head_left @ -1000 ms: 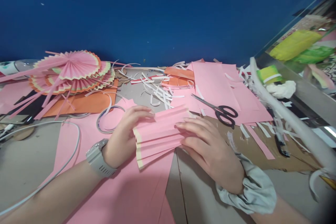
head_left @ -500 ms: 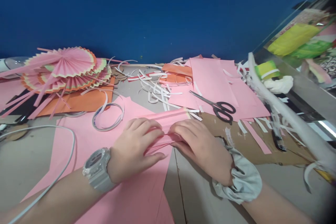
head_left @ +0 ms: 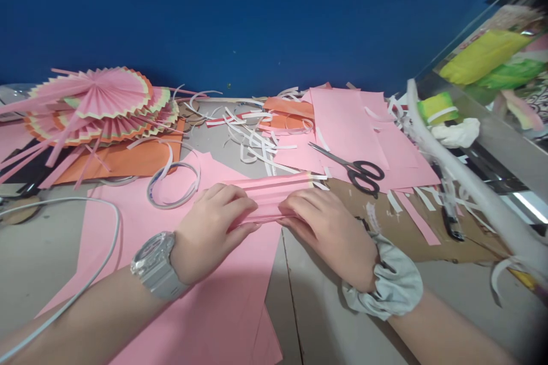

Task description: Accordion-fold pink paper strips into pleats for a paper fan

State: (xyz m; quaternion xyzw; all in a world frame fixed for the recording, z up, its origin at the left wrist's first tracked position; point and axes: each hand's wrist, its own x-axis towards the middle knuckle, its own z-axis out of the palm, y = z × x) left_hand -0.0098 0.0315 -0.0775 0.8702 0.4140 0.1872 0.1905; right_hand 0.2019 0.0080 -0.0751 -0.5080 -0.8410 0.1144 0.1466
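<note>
A pleated pink paper (head_left: 274,197) stretches between both hands, its folds running left to right and white strips sticking out at its right end. My left hand (head_left: 218,222), with a grey watch (head_left: 156,265) on the wrist, pinches the near edge at the left, thumb below and fingers on top. My right hand (head_left: 325,228), wearing a pale scrunchie (head_left: 387,279), grips the same edge farther right. Beneath the left hand lie large pink sheets (head_left: 214,308). Close behind that hand rests a roll of tape (head_left: 173,185).
Black-handled scissors (head_left: 359,174) lie on pink sheets (head_left: 342,120) at the back right, beside brown cardboard (head_left: 411,228). Folded paper fans (head_left: 107,97) are piled at the left. White paper strips (head_left: 252,137) litter the back, and a white cable (head_left: 115,234) curves past my left arm.
My left hand has slid slightly left and its thumb has closed in under the paper. More of the pleated strip now shows between the hands. The view has shifted slightly.
</note>
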